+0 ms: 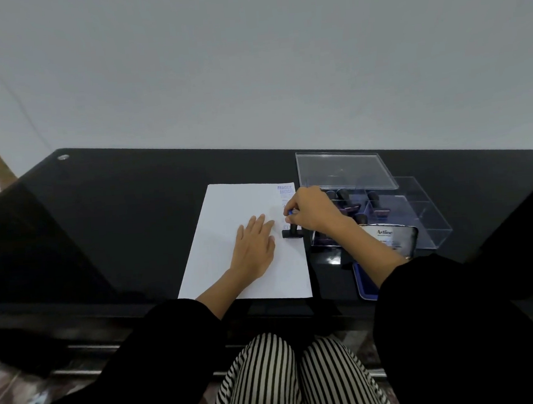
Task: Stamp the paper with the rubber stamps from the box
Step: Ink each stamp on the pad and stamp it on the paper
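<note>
My feed shows a home or small office desk: a glossy black glass desktop (118, 228) with round metal fittings (63, 157) at its far corners, set against a plain pale wall (249, 61). By its right edge, a clear acrylic box (423, 209) of black-handled rubber stamps (343, 196) and a blue Artline ink pad (364, 282); a white paper sheet (225, 211) at the near edge.

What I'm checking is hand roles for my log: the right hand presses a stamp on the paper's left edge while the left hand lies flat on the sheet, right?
Not quite. The head view shows the stamp at the right edge of the paper, not the left. The right hand does grip it, and the left hand lies flat on the sheet.
</note>
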`<state>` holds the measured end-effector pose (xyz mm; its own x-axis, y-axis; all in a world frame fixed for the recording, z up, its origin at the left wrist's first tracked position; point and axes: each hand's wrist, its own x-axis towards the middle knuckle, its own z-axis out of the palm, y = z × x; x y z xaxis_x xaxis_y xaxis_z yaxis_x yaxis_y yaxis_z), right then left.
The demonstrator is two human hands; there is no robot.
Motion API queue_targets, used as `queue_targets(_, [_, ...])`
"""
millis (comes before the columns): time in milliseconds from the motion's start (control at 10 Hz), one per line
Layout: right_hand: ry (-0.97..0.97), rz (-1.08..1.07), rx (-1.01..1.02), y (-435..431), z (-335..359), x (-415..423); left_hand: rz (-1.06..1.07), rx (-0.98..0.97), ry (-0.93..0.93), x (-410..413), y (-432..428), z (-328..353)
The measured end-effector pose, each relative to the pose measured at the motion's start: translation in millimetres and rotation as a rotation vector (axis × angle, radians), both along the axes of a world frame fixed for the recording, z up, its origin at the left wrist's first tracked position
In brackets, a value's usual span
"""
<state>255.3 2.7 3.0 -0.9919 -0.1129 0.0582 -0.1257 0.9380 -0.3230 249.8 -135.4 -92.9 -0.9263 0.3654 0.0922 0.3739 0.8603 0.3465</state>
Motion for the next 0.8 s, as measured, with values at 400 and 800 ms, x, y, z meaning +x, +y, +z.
queue_targets(400, [-0.021,-0.011,0.014,-1.1,0.9,0.8,-0.009,-0.08,0.008,3.2,-0.7,-0.7])
queue_targets(800, [-0.032,-0.017,0.032,-3.0,0.6,0.5,-0.002,-0.073,0.031,3.4,-0.8,-3.3])
